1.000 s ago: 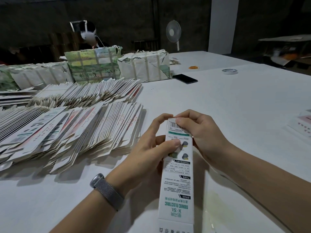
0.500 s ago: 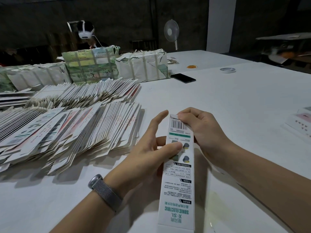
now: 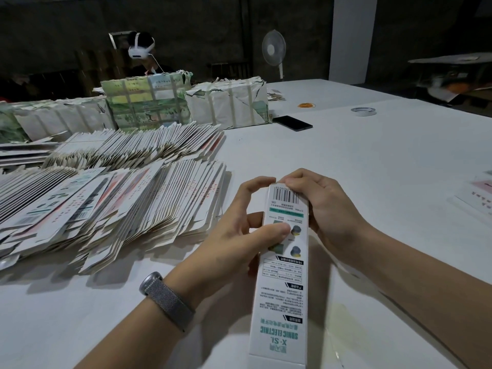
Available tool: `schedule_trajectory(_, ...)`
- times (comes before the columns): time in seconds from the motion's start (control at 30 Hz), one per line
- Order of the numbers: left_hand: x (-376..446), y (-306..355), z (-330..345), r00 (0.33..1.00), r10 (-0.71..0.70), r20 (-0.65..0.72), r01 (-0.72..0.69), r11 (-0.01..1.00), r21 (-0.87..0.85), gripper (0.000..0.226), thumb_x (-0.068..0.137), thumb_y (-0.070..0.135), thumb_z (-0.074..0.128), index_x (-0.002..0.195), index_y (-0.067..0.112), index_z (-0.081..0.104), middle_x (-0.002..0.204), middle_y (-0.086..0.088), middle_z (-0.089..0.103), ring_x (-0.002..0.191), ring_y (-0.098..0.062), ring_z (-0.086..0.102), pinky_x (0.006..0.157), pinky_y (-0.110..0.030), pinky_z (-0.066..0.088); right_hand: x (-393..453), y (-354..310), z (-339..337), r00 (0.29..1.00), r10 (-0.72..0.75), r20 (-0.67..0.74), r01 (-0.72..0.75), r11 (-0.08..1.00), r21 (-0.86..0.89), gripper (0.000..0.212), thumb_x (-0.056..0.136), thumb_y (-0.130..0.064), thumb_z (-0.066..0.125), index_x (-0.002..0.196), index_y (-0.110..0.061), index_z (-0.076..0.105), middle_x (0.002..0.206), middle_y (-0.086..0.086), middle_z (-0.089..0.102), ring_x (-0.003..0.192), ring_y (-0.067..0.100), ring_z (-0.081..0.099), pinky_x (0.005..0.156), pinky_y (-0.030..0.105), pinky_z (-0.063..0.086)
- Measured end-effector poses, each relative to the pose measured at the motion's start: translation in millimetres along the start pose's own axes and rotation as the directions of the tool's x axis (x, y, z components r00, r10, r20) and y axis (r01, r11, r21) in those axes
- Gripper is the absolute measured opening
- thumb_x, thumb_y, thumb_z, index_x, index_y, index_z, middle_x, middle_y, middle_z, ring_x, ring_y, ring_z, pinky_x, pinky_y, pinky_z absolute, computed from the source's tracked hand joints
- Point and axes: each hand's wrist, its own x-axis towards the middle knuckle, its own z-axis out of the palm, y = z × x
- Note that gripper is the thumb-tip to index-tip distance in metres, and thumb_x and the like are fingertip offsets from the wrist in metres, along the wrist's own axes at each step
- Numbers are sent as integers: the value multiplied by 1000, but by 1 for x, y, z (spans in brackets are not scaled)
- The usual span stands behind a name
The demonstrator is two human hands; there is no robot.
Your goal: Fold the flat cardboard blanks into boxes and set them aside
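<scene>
A long, narrow box (image 3: 283, 275) of smooth white printed cardboard is held above the white worktop (image 3: 372, 169). Its long axis runs away from the person, with the barcode end far. The left hand (image 3: 234, 235) grips the box from the side, thumb pressed on the printed face. The right hand (image 3: 327, 209) pinches the far end with curled fingers. Left of the box, flat blanks (image 3: 106, 198) lie fanned in overlapping rows.

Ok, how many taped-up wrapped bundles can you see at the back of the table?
3. A white bundle beside the phone, a green-printed bundle left of it, and a long pale bundle at far left. More may be hidden beyond the left edge.
</scene>
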Motion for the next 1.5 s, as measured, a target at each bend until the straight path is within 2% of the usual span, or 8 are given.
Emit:
schedule_trajectory(0.2,2,-4,-2,999,23,-36,-24,999,-23,48,77,30,75,116,47,53,101,-14,75,76,-27,74,60,-36,59,-1,8,2,1000,3,11,-3,999,47,19,89,-42,52,92,-27,63,77,3,66,73,22,65,74,43,52)
schedule_trajectory(0.33,3,-5,-4,995,58,-86,-60,998,-30,44,84,20,76,112,46,53,100,-16,75,74,-26,74,56,-34,57,0,10,1,999,-17,47,12,996,94,36,80,-34,65,112,-30,50,80,0,72,71,23,69,69,42,57)
schedule_trajectory(0.47,4,-4,-2,989,77,-130,-81,996,-27,45,79,28,77,111,48,52,98,-17,75,66,-26,71,52,-28,47,0,10,2,998,-58,25,54,987,151,41,76,-32,75,108,-26,49,85,2,71,76,29,71,69,45,60)
schedule_trajectory(0.8,1,1,3,982,47,-181,-54,998,-30,48,75,33,78,111,50,53,105,-25,72,81,-45,60,72,-88,34,3,11,1,996,-90,-17,92,982,164,26,72,-27,72,87,-14,54,73,9,66,67,29,69,58,35,59)
schedule_trajectory(1.03,3,-2,2,986,36,-164,-38,999,-10,45,75,37,76,110,53,54,100,-16,75,74,-30,69,74,-60,40,2,11,1,998,-62,-7,62,985,162,33,72,-31,71,96,-15,54,81,11,68,71,29,70,65,40,58)
schedule_trajectory(1.27,2,-2,-2,987,57,-148,-56,998,9,44,79,33,78,113,48,52,104,-22,74,79,-40,67,73,-72,43,3,9,0,996,-90,-8,90,983,161,18,72,-26,73,81,-15,62,73,7,70,65,26,70,58,32,60)
schedule_trajectory(1.43,3,-3,0,986,78,-150,-76,997,20,43,81,34,77,112,49,52,100,-17,75,79,-32,74,66,-48,57,4,11,0,992,-111,-58,115,990,76,26,73,-33,74,91,-16,66,92,16,71,74,27,73,61,33,60)
schedule_trajectory(1.5,4,-4,3,970,101,-219,-90,994,59,45,83,33,76,116,49,50,92,-12,76,72,-28,74,52,-36,55,4,14,0,986,-132,-99,124,989,-83,32,76,-42,73,103,-25,68,107,4,69,88,24,72,68,35,62)
